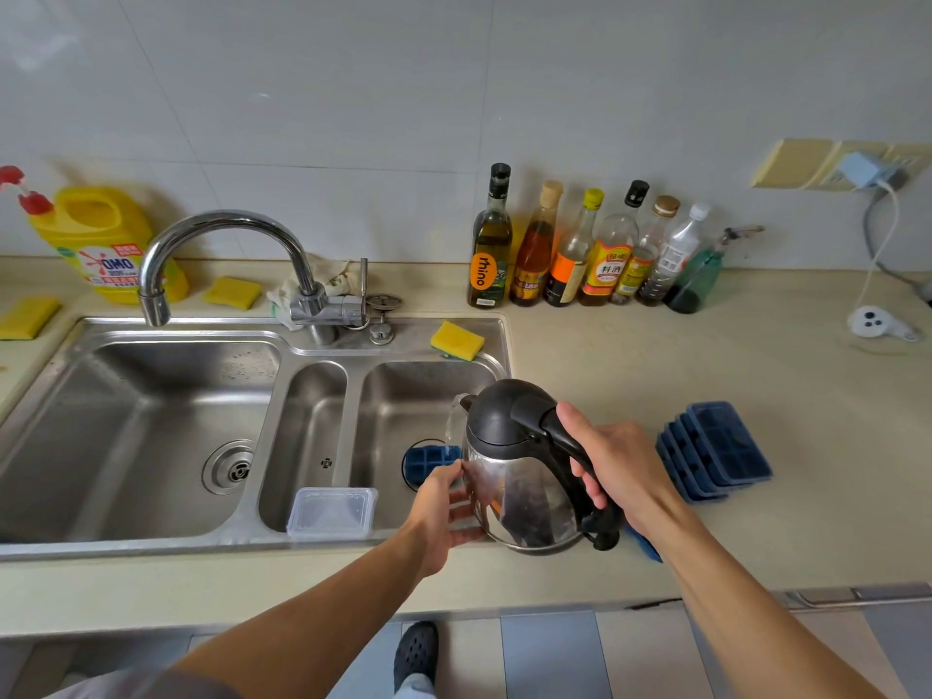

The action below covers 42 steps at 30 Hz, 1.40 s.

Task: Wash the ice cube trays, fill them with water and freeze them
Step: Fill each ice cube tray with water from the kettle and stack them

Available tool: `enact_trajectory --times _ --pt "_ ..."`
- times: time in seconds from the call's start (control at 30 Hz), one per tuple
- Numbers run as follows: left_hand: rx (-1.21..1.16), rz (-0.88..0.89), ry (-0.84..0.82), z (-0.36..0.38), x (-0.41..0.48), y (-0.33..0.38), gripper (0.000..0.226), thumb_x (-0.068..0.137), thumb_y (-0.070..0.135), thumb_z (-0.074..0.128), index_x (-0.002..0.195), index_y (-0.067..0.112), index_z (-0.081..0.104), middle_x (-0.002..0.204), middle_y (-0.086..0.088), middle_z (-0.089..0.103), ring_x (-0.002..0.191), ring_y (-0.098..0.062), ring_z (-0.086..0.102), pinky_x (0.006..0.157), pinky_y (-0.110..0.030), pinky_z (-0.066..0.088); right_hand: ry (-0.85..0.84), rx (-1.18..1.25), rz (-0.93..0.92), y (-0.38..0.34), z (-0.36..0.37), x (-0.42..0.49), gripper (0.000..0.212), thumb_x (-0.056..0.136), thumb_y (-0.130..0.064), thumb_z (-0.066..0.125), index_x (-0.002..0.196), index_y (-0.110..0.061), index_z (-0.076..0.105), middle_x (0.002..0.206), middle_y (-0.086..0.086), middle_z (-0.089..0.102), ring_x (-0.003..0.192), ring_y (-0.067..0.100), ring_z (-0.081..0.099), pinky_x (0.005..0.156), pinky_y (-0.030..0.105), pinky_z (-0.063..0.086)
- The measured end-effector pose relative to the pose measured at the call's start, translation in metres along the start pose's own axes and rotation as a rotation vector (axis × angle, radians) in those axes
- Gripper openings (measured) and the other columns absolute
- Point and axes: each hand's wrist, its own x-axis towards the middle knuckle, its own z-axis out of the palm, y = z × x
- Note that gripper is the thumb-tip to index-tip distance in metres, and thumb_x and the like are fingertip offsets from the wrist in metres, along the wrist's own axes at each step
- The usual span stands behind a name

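Water [450,420] streams from a kettle [514,476], tipped leftward by the right hand [625,461] wrapped round its handle, into the ice cube tray [428,459] lying in the sink basin [418,391] just below the spout, while the left hand [441,507] cups the steel side, grip unclear.
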Motion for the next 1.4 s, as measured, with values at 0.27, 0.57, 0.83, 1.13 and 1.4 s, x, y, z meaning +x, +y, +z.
enact_trajectory --times 0.27,0.57,0.83,1.13,1.4 --pt "-0.004 0.014 0.009 -0.004 -0.001 0.0 0.04 0.103 0.042 0.048 0.117 0.01 0.068 0.109 -0.015 0.075 0.106 -0.033 0.069 0.074 -0.042 0.059 -0.006 0.0 -0.013 0.001 0.004 0.002 0.069 0.088 -0.069 0.057 0.051 -0.011 0.063 0.046 0.007 0.056 0.037 0.018 0.048 0.04 0.024 0.042" --pt "0.14 0.128 -0.045 -0.004 0.003 0.023 0.034 0.105 0.037 0.046 0.123 0.015 0.065 0.116 -0.014 0.072 0.108 -0.032 0.068 0.08 -0.048 0.061 0.062 0.105 0.0 0.013 0.005 0.007 0.067 0.089 -0.068 0.058 0.05 -0.013 0.062 0.048 0.006 0.057 0.039 0.018 0.048 0.038 0.024 0.041" --pt "0.498 0.45 0.028 0.011 0.014 0.091 0.018 0.102 0.035 0.056 0.107 0.022 0.069 0.107 -0.006 0.071 0.105 -0.023 0.067 0.08 -0.034 0.06 0.212 0.275 0.074 0.023 0.005 0.032 0.065 0.073 -0.081 0.06 0.045 -0.022 0.064 0.049 0.004 0.056 0.038 0.016 0.049 0.04 0.026 0.042" --pt "0.858 0.713 -0.29 0.058 0.018 0.159 0.029 0.104 0.023 0.054 0.131 0.02 0.065 0.121 0.003 0.072 0.114 -0.017 0.066 0.103 -0.036 0.052 0.356 0.271 0.087 0.027 -0.007 0.095 0.065 0.076 -0.082 0.052 0.052 -0.024 0.067 0.05 0.007 0.059 0.043 0.019 0.056 0.058 0.036 0.053" --pt "1.098 0.791 -0.365 0.102 0.06 0.189 0.041 0.101 0.024 0.06 0.141 0.016 0.053 0.138 0.0 0.061 0.126 -0.01 0.054 0.107 -0.031 0.043 0.412 0.272 0.088 0.025 -0.022 0.15 0.063 0.081 -0.074 0.051 0.05 -0.02 0.063 0.053 0.008 0.061 0.045 0.016 0.057 0.058 0.031 0.048"
